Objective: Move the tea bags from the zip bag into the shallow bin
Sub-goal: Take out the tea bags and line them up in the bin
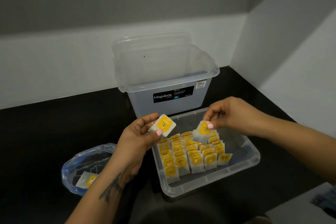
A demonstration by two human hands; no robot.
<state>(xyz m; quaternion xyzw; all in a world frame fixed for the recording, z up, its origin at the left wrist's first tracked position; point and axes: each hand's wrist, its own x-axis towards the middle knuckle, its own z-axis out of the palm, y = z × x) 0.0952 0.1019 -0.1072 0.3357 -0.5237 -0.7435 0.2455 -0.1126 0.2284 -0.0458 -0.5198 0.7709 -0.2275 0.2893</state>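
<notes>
The person's left hand (140, 136) is pinching a small stack of tea bags (163, 125) between thumb and curled fingers (147, 118), holding it in the air just above the near-left rim of the shallow bin (253, 160). The right hand (229, 114) is pinching a single tea bag (202, 131) between thumb and forefinger, letting it hang tilted over the far end of the rows of tea bags (192, 154) that are standing upright inside the bin, yellow tags facing forward. The bin is sitting on the dark tabletop (45, 132) toward its near edge. To the bin's left, the zip bag (80, 167) is lying open on the tabletop, with one tea bag left inside (87, 179). Behind the bin, a tall clear storage box (169, 85) is standing near the wall, with its lid (152, 51) leaning upright at its back.
</notes>
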